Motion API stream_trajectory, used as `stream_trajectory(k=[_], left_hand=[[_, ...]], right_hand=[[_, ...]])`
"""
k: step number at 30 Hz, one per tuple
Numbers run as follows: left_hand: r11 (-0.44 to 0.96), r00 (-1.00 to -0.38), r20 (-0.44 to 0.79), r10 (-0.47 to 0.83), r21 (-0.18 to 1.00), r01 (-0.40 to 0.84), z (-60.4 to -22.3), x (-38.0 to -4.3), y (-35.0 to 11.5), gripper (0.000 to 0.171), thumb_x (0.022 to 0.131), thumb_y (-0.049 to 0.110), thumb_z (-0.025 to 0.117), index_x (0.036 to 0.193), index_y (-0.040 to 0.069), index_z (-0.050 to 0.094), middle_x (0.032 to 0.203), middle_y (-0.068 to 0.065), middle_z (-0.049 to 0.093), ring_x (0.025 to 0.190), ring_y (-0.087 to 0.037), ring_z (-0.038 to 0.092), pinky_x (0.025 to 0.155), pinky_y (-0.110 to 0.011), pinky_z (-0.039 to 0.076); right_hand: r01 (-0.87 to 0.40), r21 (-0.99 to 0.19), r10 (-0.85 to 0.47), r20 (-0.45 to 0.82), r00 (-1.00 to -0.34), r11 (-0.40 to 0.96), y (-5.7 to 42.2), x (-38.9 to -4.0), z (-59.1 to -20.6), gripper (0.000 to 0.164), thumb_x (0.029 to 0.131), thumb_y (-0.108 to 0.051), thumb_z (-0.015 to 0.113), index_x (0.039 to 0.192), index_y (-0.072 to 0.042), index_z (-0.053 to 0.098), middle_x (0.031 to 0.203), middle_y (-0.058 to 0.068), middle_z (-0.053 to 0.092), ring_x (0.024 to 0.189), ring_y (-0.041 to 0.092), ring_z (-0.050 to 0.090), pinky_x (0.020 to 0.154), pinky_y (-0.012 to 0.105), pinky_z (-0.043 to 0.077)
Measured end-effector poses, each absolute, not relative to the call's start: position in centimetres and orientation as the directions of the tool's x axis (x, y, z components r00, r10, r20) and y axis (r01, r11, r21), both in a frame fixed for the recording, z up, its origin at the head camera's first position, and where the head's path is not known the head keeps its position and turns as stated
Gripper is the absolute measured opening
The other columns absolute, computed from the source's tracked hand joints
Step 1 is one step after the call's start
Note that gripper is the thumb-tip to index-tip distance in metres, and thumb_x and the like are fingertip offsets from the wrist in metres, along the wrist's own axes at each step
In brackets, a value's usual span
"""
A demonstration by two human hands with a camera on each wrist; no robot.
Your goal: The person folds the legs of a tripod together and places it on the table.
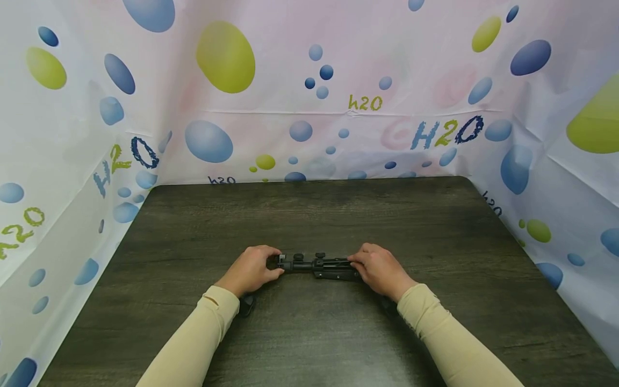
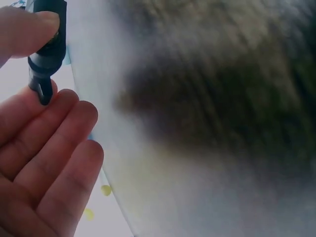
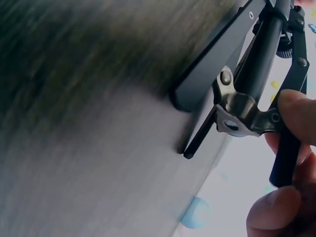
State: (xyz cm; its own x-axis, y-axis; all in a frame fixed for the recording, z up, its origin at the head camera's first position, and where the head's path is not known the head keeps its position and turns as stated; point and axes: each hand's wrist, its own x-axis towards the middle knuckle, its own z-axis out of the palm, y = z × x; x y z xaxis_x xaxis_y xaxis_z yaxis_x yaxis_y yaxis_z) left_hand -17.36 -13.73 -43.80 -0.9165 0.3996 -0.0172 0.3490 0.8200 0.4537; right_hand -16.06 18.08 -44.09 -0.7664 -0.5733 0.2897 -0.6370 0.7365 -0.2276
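Observation:
A small black tripod [image 1: 333, 264] lies sideways between the two hands in the head view, its knobs along the upper side. My left hand [image 1: 250, 270] pinches its left end; in the left wrist view the thumb [image 2: 47, 24] presses on the black shaft while the other fingers [image 2: 74, 128] extend below it. At the other end, my right hand [image 1: 382, 270] grips one flat leg [image 3: 286, 153] between thumb and fingers. Seen from the right wrist, the legs stand somewhat apart around the centre column [image 3: 259, 59], with a metal bracket [image 3: 239, 111] at its end.
Both hands are over a dark wood-grain table [image 1: 309, 215]. A white sheet [image 1: 290, 80] with blue and green dots and H2O lettering surrounds it at the back and sides. Dark wrist cameras show under the left wrist [image 1: 247, 305] and right wrist.

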Motion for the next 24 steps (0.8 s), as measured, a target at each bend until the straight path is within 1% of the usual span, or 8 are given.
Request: stream_trajectory(k=[9, 16, 24], left_hand=[[0.825, -0.918, -0.005, 0.397, 0.440, 0.354, -44.12, -17.23, -13.52, 0.041, 0.087, 0.020, 0.080, 0.123, 0.002, 0.070, 0.121, -0.014, 0.068, 0.111, -0.031, 0.064, 0.094, -0.048, 0.052], [0.833, -0.922, -0.038, 0.386, 0.444, 0.331, -44.09, -17.25, -13.33, 0.042, 0.088, 0.022, 0.080, 0.125, 0.003, 0.069, 0.124, -0.013, 0.067, 0.114, -0.031, 0.063, 0.095, -0.048, 0.051], [0.831, -0.923, -0.054, 0.382, 0.456, 0.317, -44.04, -17.28, -13.22, 0.042, 0.087, 0.023, 0.081, 0.124, 0.003, 0.069, 0.123, -0.014, 0.067, 0.112, -0.031, 0.064, 0.093, -0.048, 0.052]], right_hand=[[-0.627, -0.229, -0.568, 0.276, -0.775, 0.744, 18.01, -15.97, -44.01, 0.012, 0.091, -0.004, 0.073, 0.101, -0.004, 0.077, 0.083, 0.001, 0.060, 0.073, 0.016, 0.057, 0.064, 0.029, 0.049], [-0.625, -0.228, -0.569, 0.268, -0.778, 0.747, 18.11, -16.01, -43.90, 0.011, 0.090, -0.004, 0.073, 0.101, -0.004, 0.077, 0.082, 0.001, 0.058, 0.071, 0.014, 0.056, 0.063, 0.029, 0.049], [-0.614, -0.217, -0.563, 0.255, -0.786, 0.758, 18.14, -16.01, -43.87, 0.012, 0.090, -0.005, 0.074, 0.101, -0.004, 0.077, 0.082, 0.001, 0.059, 0.072, 0.015, 0.056, 0.064, 0.030, 0.050]])
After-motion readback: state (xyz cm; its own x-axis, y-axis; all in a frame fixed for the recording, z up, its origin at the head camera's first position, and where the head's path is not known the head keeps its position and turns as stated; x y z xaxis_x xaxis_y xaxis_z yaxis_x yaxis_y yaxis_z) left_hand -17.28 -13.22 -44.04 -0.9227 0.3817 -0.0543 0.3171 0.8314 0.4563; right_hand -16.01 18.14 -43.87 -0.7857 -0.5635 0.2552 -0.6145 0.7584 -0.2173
